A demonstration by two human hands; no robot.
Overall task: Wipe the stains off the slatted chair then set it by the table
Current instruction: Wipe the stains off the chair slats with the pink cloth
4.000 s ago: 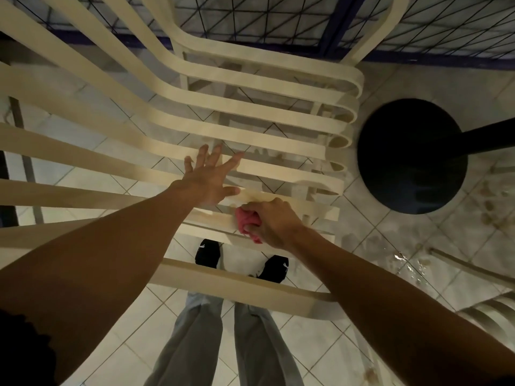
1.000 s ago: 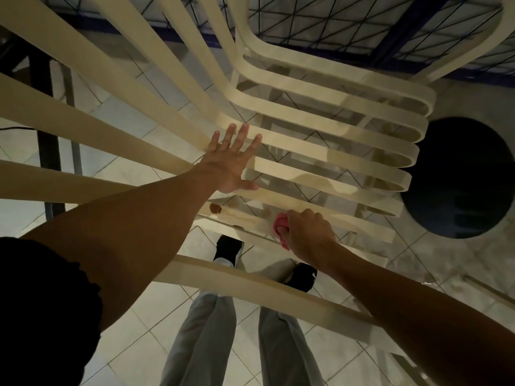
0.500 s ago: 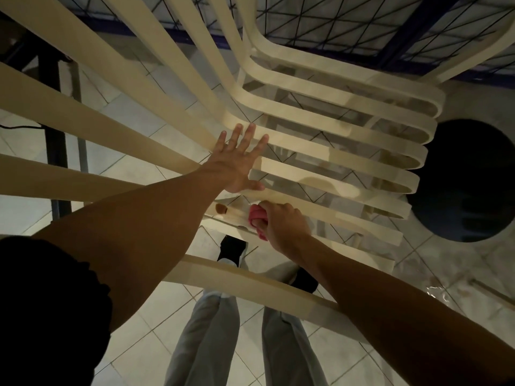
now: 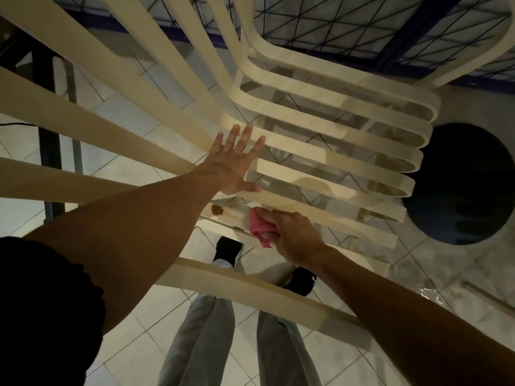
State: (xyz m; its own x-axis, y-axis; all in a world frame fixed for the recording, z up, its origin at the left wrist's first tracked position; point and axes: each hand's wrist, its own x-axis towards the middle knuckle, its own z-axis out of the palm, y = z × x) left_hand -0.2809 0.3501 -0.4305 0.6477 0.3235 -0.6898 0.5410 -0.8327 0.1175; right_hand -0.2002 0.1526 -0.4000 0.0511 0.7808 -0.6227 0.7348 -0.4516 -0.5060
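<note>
Left hand (image 4: 232, 162) flat, fingers spread, pressing slatted chair (image 4: 334, 129). Right hand (image 4: 292, 236) at 5 o'clock, bunching pink cloth (image 4: 259, 227) against slat; brown stain (image 4: 217, 209) at cloth's 9 o'clock.

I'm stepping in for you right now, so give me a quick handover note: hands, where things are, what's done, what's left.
Left grip: open, flat fingers pressing on the slatted chair.
Right grip: holds the pink cloth against a near slat.
Brown stain: apparently on that same slat, just left of the cloth, not wiped off yet.
Left to do: wipe it, check the other slats, then set the chair by the table, which I can't make out for sure in view.
</note>
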